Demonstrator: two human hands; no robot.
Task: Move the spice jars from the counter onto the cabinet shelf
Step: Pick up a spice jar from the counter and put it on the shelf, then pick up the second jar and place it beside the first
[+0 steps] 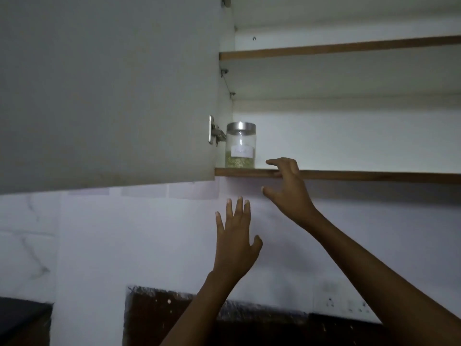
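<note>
Spice jar (240, 145): upright on the lowest cabinet shelf (374, 176), at its left end, beside the door hinge (216, 133); metal lid on.
My right hand (289, 189): grip spread wide, empty, fingers at the shelf's front edge, just right of the jar.
My left hand (235, 239): grip flat, fingers splayed, empty, below the shelf against the wall.

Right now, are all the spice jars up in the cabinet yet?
One is: a glass jar with a metal lid stands at the left end of the bottom shelf. Nothing is in hand: the right hand is open by the shelf edge, apart from the jar, and the left hand is open below. The counter is out of view, so what's left can't be told.
</note>
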